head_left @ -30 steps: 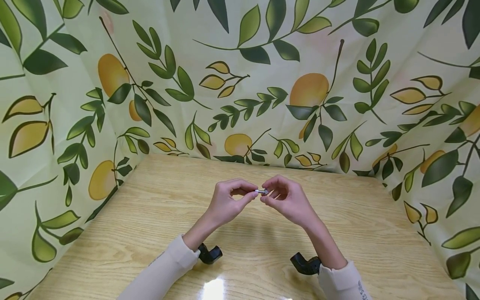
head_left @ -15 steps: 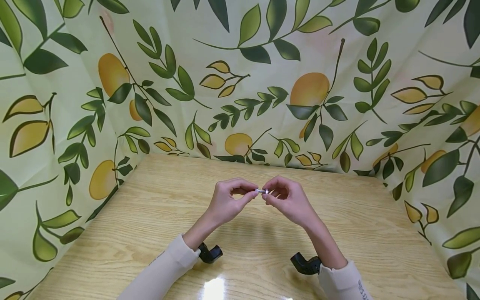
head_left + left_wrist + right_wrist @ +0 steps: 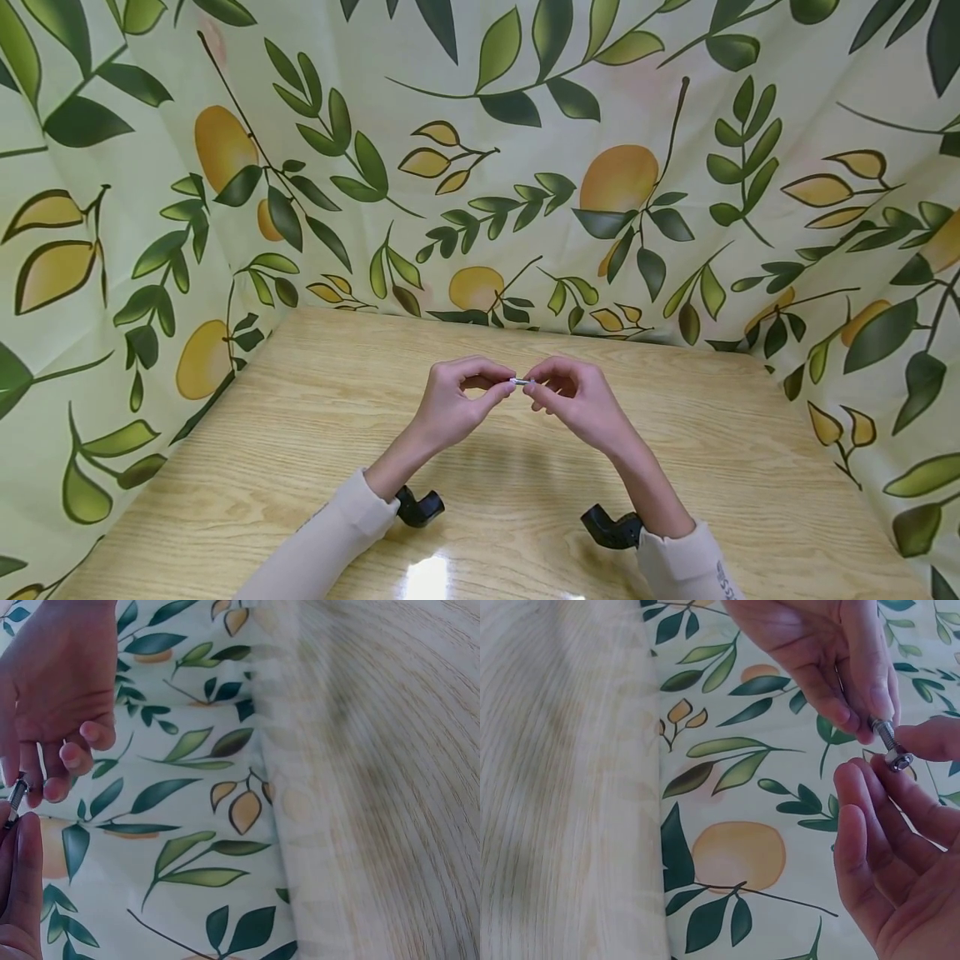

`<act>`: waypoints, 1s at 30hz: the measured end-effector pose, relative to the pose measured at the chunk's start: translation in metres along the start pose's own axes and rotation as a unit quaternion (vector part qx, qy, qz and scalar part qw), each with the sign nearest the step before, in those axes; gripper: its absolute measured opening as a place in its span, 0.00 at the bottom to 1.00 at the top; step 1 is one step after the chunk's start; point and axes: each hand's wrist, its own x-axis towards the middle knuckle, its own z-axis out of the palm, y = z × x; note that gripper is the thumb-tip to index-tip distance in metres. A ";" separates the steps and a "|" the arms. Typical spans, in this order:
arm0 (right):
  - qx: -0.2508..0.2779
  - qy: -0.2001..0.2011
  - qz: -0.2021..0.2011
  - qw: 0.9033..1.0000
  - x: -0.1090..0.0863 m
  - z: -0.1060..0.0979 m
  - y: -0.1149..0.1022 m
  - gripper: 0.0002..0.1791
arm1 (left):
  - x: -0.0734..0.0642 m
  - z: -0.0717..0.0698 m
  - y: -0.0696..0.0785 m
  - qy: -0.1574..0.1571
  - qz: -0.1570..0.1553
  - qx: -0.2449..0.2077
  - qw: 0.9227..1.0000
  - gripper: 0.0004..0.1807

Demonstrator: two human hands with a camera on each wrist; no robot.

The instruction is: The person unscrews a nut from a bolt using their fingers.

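A small silver bolt [image 3: 521, 382] with a threaded shank is held level between both hands, above the table. My left hand [image 3: 461, 400] pinches one end of it between thumb and fingertips. At the other end, my right hand [image 3: 573, 400] has its thumb and index finger about the wider, ring-like end of the bolt [image 3: 898, 759]; whether that is a head or a nut I cannot tell. The right hand's other fingers are loosely bent beneath. In the left wrist view the bolt [image 3: 16, 795] shows at the left edge, partly hidden by fingers.
The hands are over a light wood-grain table [image 3: 337, 358]. A cloth [image 3: 517, 225] printed with leaves and fruit hangs at the back and both sides. Black curved mounts [image 3: 420, 508] sit at the wrists, by the beige sleeves.
The right thumb and index finger have shifted slightly over the bolt's wider end and now cover more of it. My left hand has kept its grip and place.
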 end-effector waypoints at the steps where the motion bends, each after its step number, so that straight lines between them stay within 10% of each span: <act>1: -0.001 0.002 0.000 1.000 0.000 0.000 0.000 0.08 | 0.000 0.000 0.000 0.000 0.000 0.000 1.000 0.05; 30: 0.004 0.019 -0.028 0.999 0.001 0.001 0.001 0.06 | 0.000 0.001 -0.005 -0.001 0.007 0.000 1.000 0.04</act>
